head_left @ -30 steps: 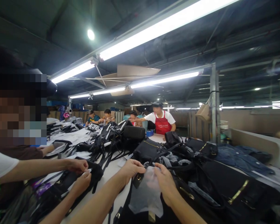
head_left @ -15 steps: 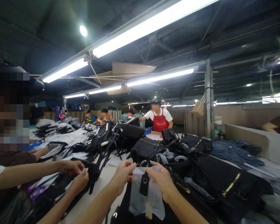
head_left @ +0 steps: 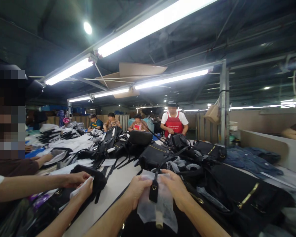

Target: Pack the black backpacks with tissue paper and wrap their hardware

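Between my two hands a translucent white wrapping sheet (head_left: 169, 210) is spread over a black bag (head_left: 135, 223) in front of me. My left hand (head_left: 137, 190) pinches the sheet's upper left side between thumb and fingers. At its upper right, my right hand (head_left: 174, 188) grips the sheet with the thumb on top. A black hang tag (head_left: 153, 192) with a small gold fitting hangs from a strap and lies over the sheet, between my thumbs. Under the lower part of the sheet a gold-coloured strip shows through.
Black bags (head_left: 246, 184) with gold zips crowd the right side, some with clear wrapping. At left, a co-worker's hands (head_left: 82, 184) hold white paper over another black bag. A person in a red apron (head_left: 174, 125) stands across the table (head_left: 124, 174).
My left hand has shifted right and its thumb now lies on the sheet near the tag. The person in the red apron has drawn back an outstretched arm.
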Tool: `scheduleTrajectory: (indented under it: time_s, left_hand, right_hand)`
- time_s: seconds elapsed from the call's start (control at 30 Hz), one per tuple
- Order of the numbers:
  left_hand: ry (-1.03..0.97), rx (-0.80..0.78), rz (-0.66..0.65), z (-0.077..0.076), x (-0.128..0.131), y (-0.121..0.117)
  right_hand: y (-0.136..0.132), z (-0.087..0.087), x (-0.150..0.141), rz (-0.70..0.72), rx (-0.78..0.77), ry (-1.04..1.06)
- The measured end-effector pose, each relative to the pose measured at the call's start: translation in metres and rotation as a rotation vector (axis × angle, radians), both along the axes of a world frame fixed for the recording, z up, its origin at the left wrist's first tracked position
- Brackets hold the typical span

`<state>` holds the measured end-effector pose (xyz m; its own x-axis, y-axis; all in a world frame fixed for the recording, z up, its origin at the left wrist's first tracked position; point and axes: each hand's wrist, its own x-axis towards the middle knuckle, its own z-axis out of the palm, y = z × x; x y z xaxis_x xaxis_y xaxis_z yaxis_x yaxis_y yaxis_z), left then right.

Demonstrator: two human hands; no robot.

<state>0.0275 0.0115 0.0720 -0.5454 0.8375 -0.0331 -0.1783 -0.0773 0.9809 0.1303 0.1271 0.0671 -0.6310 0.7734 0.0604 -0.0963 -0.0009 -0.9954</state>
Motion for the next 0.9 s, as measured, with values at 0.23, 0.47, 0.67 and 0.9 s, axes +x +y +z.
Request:
scheduleTrajectory:
  time_s: [0.23,0.47,0.67,0.9]
  left_hand:
    - [0.069,-0.054,0.009,-0.001,-0.019,0.016]
    - [0.080,-0.073,0.084,-0.001,-0.021,0.026]
    - [0.037,-0.076,-0.009,0.005,-0.014,0.031]
    - [-0.083,-0.082,-0.056,-0.016,-0.024,0.030]
  right_hand:
    - [0.019,-0.001,-0.001,-0.082,0.047,-0.091]
    - [0.035,-0.004,-0.011,-0.140,0.130,-0.076]
    - [0.035,-0.004,-0.013,-0.059,0.064,-0.071]
    - [0.023,0.006,0.016,0.331,-0.180,0.050]
